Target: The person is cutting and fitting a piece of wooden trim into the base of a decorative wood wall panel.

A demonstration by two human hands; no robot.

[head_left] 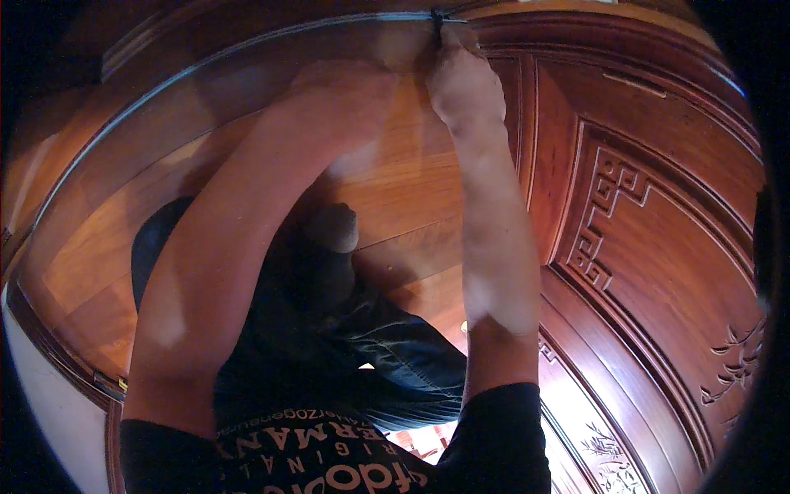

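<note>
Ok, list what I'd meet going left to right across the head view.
Pale surface at lower left → left hand → right hand → carved angular pattern on the wooden panel → carved leaves at far right.

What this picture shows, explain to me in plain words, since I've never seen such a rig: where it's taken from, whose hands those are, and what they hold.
There is no machine here, just a person's bare hands. The one picture comes from a fisheye camera on the person's head, looking down, so straight edges bend. The forearms rise from the lower edge.

Below them is a wood surface, with the person's jeans and what looks like a grey sock over it. A carved panel stands at right.

The right hand is at a small dark thing by a pale strip; whether it grips it is unclear. The left hand is dim, its fingers hard to see.
</note>
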